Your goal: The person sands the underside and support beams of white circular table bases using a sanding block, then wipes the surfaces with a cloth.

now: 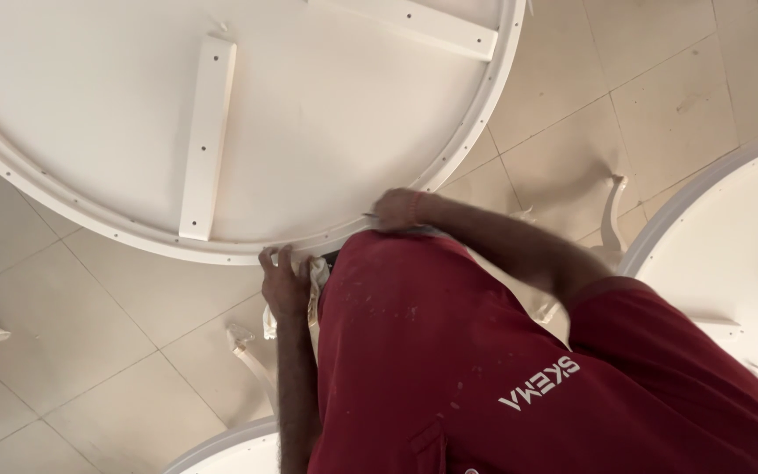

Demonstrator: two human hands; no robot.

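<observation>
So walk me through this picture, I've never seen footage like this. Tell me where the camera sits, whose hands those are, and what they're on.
There is no machine here. One camera is worn on a person's head and looks down, so you see their dark red shirt and both bare arms from above.

The big white disc is a round tabletop lying upside down, with flat wooden battens fixed across its underside.

The left hand rests at the tabletop's rim and touches a pale cloth. The right hand presses at the rim and seems to hold something thin; what it is cannot be told.

Around them is a tiled floor, curved white table legs and parts of two more white tabletops.
</observation>
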